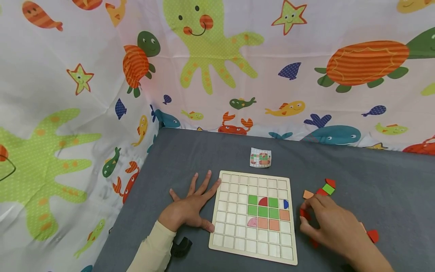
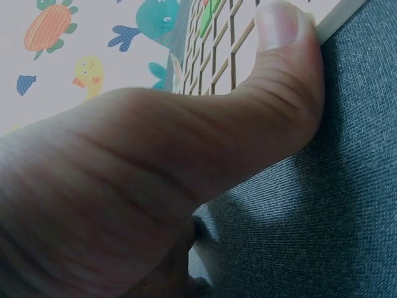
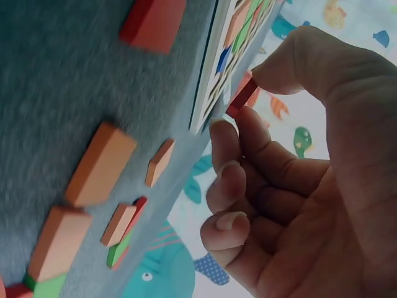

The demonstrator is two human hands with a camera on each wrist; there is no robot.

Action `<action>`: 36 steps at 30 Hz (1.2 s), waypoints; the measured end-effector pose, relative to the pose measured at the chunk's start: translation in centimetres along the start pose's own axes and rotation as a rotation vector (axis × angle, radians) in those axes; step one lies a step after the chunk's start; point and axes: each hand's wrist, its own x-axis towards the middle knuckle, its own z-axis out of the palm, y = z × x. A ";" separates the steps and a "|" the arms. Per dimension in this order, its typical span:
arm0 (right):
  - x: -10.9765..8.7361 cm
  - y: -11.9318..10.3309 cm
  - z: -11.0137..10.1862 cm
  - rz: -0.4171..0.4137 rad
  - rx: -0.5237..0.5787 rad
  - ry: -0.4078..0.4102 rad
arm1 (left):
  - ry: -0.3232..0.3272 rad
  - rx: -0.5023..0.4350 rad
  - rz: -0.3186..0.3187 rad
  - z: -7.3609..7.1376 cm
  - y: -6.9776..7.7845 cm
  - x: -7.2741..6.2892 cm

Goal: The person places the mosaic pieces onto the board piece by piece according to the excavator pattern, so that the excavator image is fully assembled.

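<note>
Right hand (image 1: 329,223) clamps a red piece (image 3: 242,98) between thumb and finger, right of the board (image 1: 231,229); thin edge grip, might slip. Left hand (image 1: 188,209), fingers spread, touches board's left edge; a push could skew it. Count: one board, one card (image 1: 260,157); seated, five green tiles (image 1: 263,211), three orange tiles (image 1: 273,224), one red quarter-round (image 1: 263,201), one pink piece (image 1: 252,222), one blue piece (image 1: 286,204).

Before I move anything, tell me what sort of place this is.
Likely a play corner or small booth: a grey cloth lies underneath, a curtain printed with cartoon sea animals rises on two sides, and a wooden grid board holds coloured tiles.
</note>
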 end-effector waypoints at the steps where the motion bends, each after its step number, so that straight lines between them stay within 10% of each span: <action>1: -0.1 -0.2 0.1 0.002 0.012 -0.009 | 0.002 -0.005 0.005 0.2 -0.2 0.2; 36: -1.2 -4.2 2.0 -0.115 -0.003 0.010 | 0.038 0.003 0.013 1.4 -1.2 1.0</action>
